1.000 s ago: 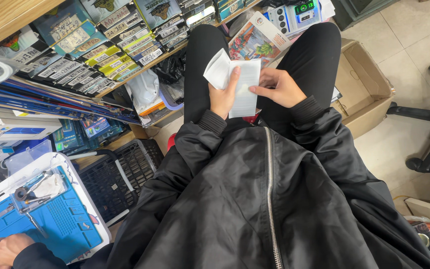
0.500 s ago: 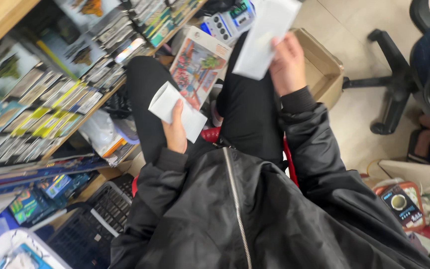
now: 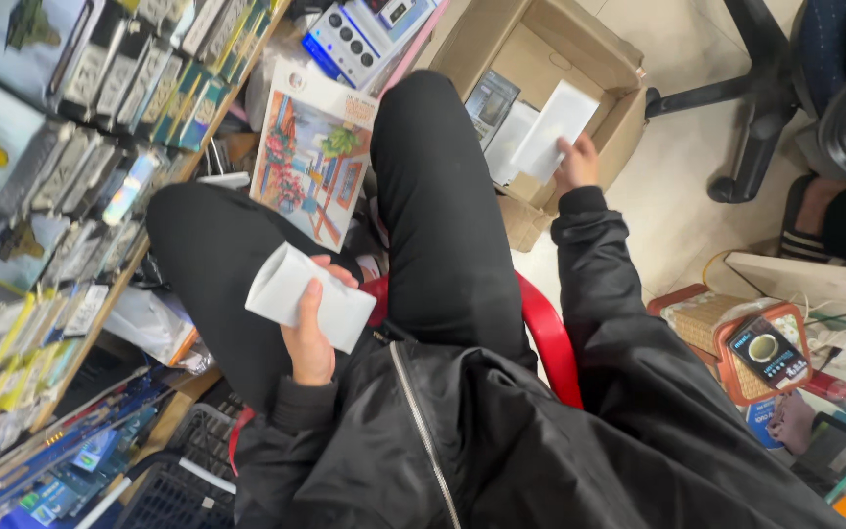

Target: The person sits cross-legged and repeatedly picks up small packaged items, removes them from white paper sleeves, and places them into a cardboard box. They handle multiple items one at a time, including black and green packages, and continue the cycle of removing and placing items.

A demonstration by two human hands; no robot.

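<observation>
Cluttered shop floor: right hand [image 3: 578,162] grips white packet [image 3: 552,130], seemingly over half-hidden cardboard box [image 3: 580,59].

A white folded pouch [image 3: 310,297], soft and slightly bulged, lies tilted in the left hand [image 3: 310,333] over the lap, near the scene's left. A flat white envelope [image 3: 552,129], long and rectangular, is pinched by one corner in the right hand [image 3: 578,163], slanting up and away, held over the open cardboard box [image 3: 580,59] at far right.
</observation>
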